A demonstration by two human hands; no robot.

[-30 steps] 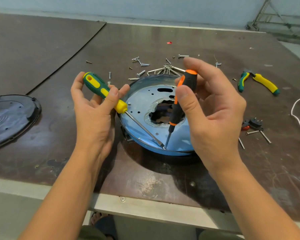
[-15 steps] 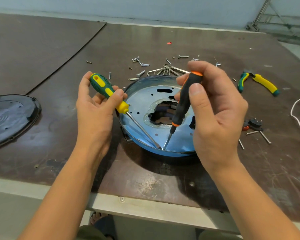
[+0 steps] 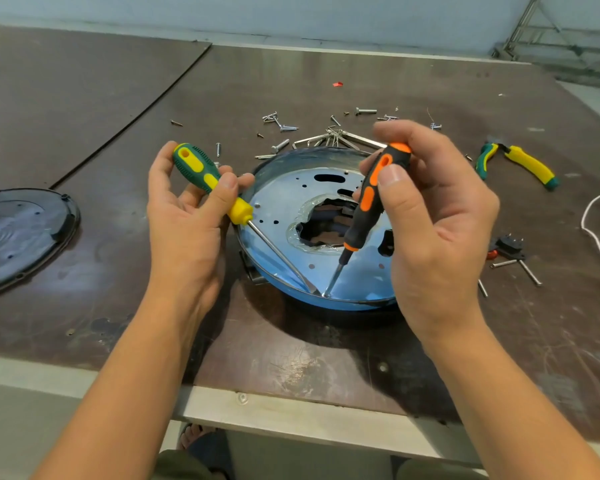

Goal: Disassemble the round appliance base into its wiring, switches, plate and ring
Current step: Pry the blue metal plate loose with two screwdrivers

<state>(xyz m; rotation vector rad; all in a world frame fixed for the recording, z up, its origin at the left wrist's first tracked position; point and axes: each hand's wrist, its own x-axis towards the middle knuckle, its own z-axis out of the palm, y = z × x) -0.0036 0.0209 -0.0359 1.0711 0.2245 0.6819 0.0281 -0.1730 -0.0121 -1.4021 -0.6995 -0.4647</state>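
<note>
Surface: scuffed dark-brown tabletop (image 3: 291, 358), loose silver screws (image 3: 288, 127).
Room: pale wall (image 3: 291, 15) behind.
Base: round blue metal appliance base (image 3: 284, 195), mid-table.
Left hand (image 3: 184, 230): grips green-and-yellow screwdriver (image 3: 205, 174).
Right hand (image 3: 440, 230): grips black-and-orange screwdriver (image 3: 368, 202).

Workshop — small repair-bench setup. The workbench (image 3: 326, 355) is a scuffed, scratched brown board top with a metal edge strip (image 3: 291, 415) along the near side. Hand tools in view: green-and-yellow screwdriver (image 3: 205, 176), black-and-orange screwdriver (image 3: 371, 202), yellow-handled pliers (image 3: 527, 166), a fan of hex keys (image 3: 329, 138). Loose screws (image 3: 284, 127) lie scattered on the board, plus a rocker switch (image 3: 508, 244), white wire (image 3: 593, 230) and a black plastic cover (image 3: 14, 230) off to the side. Behind — plain pale wall (image 3: 291, 15), bare metal frame (image 3: 534, 29) in the corner.
</note>
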